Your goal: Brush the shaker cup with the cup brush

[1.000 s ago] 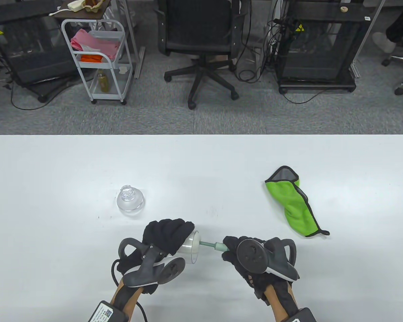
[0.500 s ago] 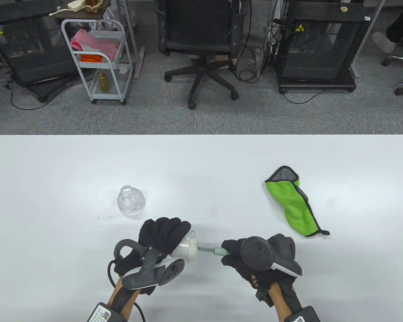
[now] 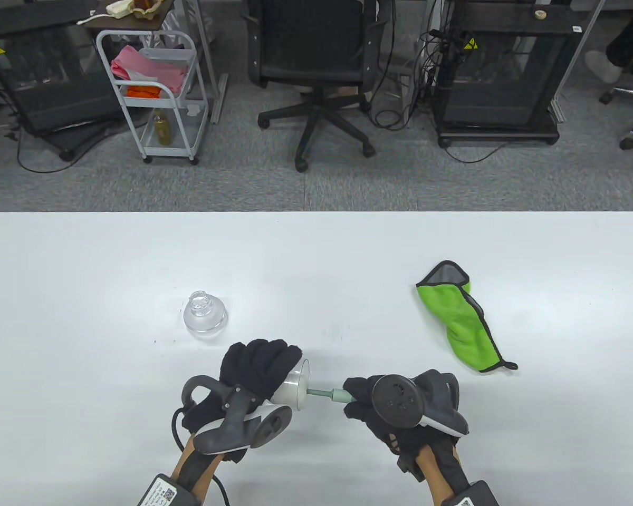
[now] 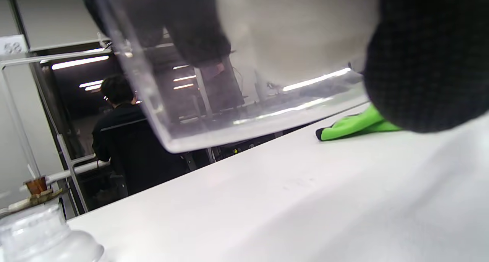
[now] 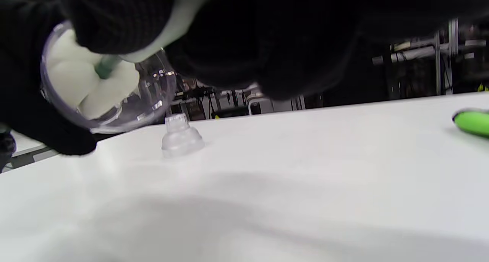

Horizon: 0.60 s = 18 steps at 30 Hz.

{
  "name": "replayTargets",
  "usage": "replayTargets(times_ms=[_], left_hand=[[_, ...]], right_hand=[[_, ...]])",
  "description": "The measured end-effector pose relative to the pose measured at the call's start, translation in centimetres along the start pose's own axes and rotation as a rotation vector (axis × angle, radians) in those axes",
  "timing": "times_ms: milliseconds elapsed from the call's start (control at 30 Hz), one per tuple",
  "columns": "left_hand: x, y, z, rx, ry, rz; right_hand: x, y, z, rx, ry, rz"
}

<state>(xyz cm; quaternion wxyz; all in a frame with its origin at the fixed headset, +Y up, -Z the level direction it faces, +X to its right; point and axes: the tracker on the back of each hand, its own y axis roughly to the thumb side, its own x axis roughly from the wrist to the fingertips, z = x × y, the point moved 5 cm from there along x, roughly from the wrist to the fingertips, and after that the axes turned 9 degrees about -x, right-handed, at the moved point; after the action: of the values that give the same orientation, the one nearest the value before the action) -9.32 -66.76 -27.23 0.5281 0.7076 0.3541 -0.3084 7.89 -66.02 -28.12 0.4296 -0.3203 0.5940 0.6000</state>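
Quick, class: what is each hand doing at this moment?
Left hand: grips the clear shaker cup, held on its side.
Right hand: holds the cup brush, its white head inside the cup.

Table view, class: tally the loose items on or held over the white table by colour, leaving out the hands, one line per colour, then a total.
Clear: 2, the shaker cup held by the left hand, and the lid on the table.
White and teal: 1, the cup brush held by the right hand.
Green: 1, the cloth.
Total: 4
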Motion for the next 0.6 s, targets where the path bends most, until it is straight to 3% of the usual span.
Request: replayTargets(times_ms=[167, 267, 333, 433, 500, 600], left_hand=[[0.3, 1.3, -1.1, -0.080, 0.041, 0.031], [0.0, 1.4, -1.0, -0.041, 0.035, 0.043], [-0.2, 0.8, -1.1, -0.095, 0.032, 0.019], [-0.4, 0.2, -1.7, -0.082, 0.052, 0.012], [-0.5, -0.2, -1.9, -0.089, 0.064, -0.004], [-0.5, -0.3, -1.1, -0.091, 0.037, -0.004]], right_hand=[[0.1, 0.3, 0.0, -0.069, -0.070, -0.061], [0.3, 0.5, -0.6, -0.108, -0.036, -0.063], [0.5, 0.5, -1.4, -0.092, 0.048, -0.050], [0.4, 0.4, -1.5, 0.043, 0.098, -0.009], [0.1, 0.1, -0.8, 0.100, 0.060, 0.007], [-0.5, -0.2, 0.8, 0.012, -0.077, -0.045]])
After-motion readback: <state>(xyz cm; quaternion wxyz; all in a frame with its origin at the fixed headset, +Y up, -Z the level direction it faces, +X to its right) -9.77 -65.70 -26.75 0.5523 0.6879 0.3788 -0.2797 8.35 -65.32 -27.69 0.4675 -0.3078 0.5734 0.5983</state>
